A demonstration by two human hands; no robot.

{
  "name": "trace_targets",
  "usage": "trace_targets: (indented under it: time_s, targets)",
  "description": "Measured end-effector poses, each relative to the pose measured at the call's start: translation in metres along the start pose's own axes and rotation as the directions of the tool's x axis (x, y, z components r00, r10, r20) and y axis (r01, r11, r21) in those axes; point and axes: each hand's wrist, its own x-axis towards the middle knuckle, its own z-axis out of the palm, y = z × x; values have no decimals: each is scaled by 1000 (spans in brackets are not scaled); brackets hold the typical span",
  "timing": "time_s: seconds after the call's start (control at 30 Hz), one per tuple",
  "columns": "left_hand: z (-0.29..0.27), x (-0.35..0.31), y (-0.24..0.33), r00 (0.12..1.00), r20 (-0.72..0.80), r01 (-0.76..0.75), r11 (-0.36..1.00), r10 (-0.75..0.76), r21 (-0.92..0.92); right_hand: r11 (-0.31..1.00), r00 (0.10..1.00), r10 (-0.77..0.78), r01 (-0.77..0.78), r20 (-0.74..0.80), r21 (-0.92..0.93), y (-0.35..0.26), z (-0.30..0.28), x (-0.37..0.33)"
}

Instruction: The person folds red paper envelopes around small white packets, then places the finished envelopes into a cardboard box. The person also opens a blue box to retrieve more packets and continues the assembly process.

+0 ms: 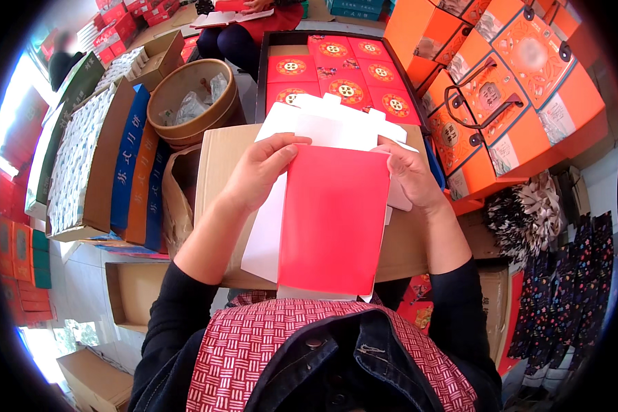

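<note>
A plain red paperboard carton [335, 220] stretches between my hands, its lower edge close to my patterned apron. White board shows along its top and bottom edges. My left hand [264, 165] pinches the far left corner, thumb on top. At the far right corner, my right hand [412, 170] grips the edge with its thumb, its other fingers partly hidden behind. Beneath the carton lie white folding-box blanks [262, 240], some with cut tabs. They rest on a brown cardboard box [216, 158] in front of me.
Beyond my hands stands a black-rimmed tray [263, 82] of red printed boxes. Orange gift boxes [522, 89] with handles are stacked at right. At left are a round tub [159, 123] holding clear plastic and a carton of small white packets [82, 158]. Another person [244, 38] sits beyond.
</note>
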Motion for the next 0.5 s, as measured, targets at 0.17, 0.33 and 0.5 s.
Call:
trace_targets:
  time_s: [0.17, 0.33, 0.5]
  targets:
    - [2, 0, 0, 997, 4, -76, 989, 77, 126, 979, 1000, 14, -11, 10, -205, 2, -11, 3]
    - [3, 3, 0, 996, 13, -93, 972, 93, 217, 992, 983, 61, -41, -176, 116, 14, 4, -7]
    - [5, 6, 9, 983, 106, -160, 980, 147, 120, 945, 995, 96, -91, 1, 313, 5, 0, -5]
